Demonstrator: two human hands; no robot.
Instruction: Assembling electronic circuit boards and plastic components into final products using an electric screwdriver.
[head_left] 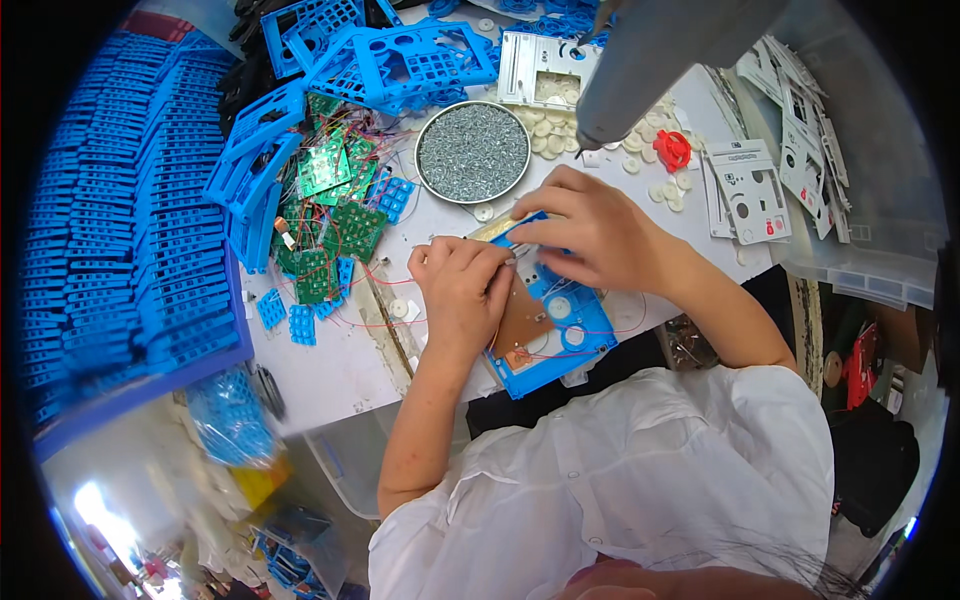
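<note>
A blue plastic housing (588, 348) lies tilted on the table's front edge, with a brown circuit board (524, 318) inside it and thin red wires trailing out. My left hand (462, 290) is closed at the left side of the housing, its fingertips gripping near the board's upper end. Over the housing's far end my right hand (603, 232) has its fingers bent down, close to the left fingertips. Whatever is between the right fingers is too small or hidden to make out. Beyond both hands sits a round dish of small metal screws (473, 152).
Green circuit boards (345, 225) with tangled wires and blue frames (400, 65) crowd the left. A grey power screwdriver (640, 85) hangs overhead. White panels (748, 190), a red plastic part (672, 150) and white discs (548, 133) lie right and behind. Stacked blue parts (130, 220) fill the far left.
</note>
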